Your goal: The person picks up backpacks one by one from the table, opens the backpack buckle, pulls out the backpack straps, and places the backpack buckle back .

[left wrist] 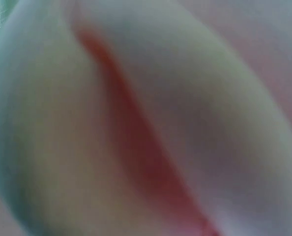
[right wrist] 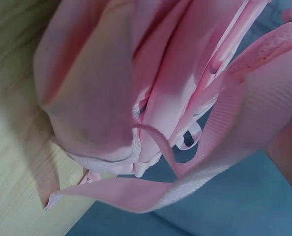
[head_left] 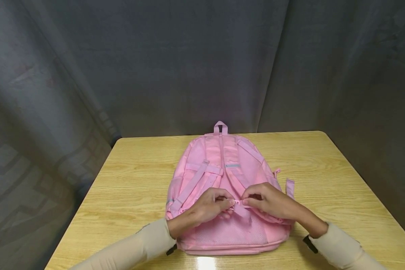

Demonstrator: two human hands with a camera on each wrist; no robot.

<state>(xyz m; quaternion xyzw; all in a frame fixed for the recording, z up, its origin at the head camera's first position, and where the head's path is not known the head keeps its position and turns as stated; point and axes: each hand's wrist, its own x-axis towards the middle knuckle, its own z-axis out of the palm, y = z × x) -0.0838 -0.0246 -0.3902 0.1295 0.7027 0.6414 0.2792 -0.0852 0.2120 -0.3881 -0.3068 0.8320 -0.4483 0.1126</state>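
Note:
A pink backpack (head_left: 219,228) lies on the table with its shoulder straps facing up and its top handle toward the far edge. Over its lower middle my two hands meet at a small pink buckle (head_left: 237,202) on the straps. From the left, my left hand (head_left: 210,204) pinches one side of it between thumb and fingers. My right hand (head_left: 270,201) pinches the strap on the other side. A loose pink webbing strap (right wrist: 205,167) curves across the right wrist view. The left wrist view is too close and blurred to make out the grip.
The backpack rests on a light wooden table (head_left: 131,176). Grey curtains (head_left: 189,67) hang behind it and along both sides. A strap end (head_left: 290,187) sticks up at the bag's right side, near a zipper pull (head_left: 276,171).

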